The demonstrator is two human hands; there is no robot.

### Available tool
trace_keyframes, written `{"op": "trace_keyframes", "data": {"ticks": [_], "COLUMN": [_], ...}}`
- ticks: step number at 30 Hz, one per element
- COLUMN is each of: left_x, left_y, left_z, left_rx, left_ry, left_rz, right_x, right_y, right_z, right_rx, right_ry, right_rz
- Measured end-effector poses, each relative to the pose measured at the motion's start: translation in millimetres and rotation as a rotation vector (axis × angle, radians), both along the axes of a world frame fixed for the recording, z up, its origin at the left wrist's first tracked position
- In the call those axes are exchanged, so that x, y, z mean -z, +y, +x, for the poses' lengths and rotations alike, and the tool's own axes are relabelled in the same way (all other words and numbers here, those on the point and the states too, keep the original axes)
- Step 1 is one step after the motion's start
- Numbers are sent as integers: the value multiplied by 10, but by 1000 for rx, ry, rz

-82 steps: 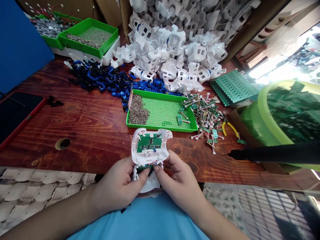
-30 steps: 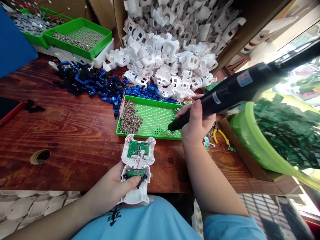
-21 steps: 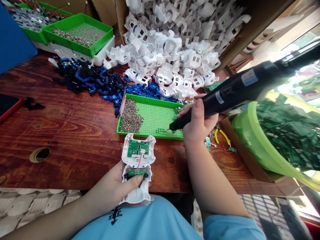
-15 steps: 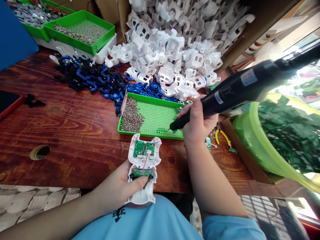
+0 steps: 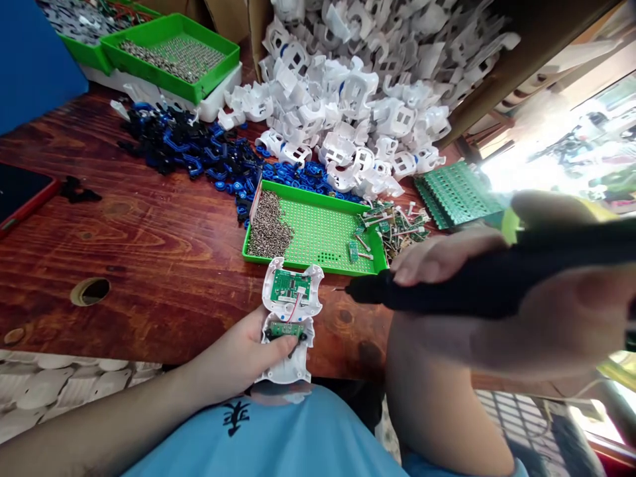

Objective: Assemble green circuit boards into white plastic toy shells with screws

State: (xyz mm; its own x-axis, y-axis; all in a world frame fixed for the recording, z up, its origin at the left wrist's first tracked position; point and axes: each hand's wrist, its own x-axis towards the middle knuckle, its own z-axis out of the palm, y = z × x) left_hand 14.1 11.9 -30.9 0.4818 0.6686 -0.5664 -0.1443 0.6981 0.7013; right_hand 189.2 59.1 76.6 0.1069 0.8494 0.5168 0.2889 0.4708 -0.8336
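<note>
My left hand point(image 5: 248, 351) is closed around the lower half of an opened white plastic housing point(image 5: 292, 366), thumb pressed near a small green board point(image 5: 284, 329). The upper half holds a larger circuit board point(image 5: 291, 286), joined to the lower one by thin red and white wires. My right hand point(image 5: 556, 338), blurred by motion, grips a black electric screwdriver point(image 5: 447, 285). Held nearly level, its bit points left, a short distance from the housing. A green screw tray point(image 5: 318, 264) lies just beyond the housing, screws heaped at its left end and spread in rows of holes.
White plastic shells point(image 5: 342, 93) pile up at the back, with blue and black parts point(image 5: 189, 142) before them. Small wired boards point(image 5: 397, 222) lie right of the tray, near stacked green panels point(image 5: 460, 192). A second screw tray point(image 5: 193, 89) stands back left. The table has a round hole point(image 5: 90, 291).
My right hand has swung the screwdriver from over the screw tray down and right, from a slant to nearly level. My left hand keeps the housing in about the same place.
</note>
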Motion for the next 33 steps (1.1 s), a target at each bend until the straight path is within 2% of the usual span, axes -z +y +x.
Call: {"op": "trace_keyframes", "data": {"ticks": [3, 8, 11, 14, 20, 33], "left_x": [5, -18, -37, -51, -43, -52], "left_y": [-6, -5, 0, 4, 17, -14], "left_z": [5, 11, 7, 1, 3, -14], "left_rx": [2, 7, 5, 9, 34, 49], "left_ry": [-10, -18, -10, 6, 9, -22], "left_rz": [7, 5, 0, -9, -19, 27], "right_x": [4, 286, 370, 385, 434, 542], "right_y": [-121, -38, 4, 14, 56, 74], "right_z": [-177, -260, -247, -242, -218, -232], "right_rx": [29, -44, -57, -46, -215, -259], "right_ry": [216, 217, 278, 282, 368, 368], "right_rz": [69, 41, 89, 94, 193, 167]}}
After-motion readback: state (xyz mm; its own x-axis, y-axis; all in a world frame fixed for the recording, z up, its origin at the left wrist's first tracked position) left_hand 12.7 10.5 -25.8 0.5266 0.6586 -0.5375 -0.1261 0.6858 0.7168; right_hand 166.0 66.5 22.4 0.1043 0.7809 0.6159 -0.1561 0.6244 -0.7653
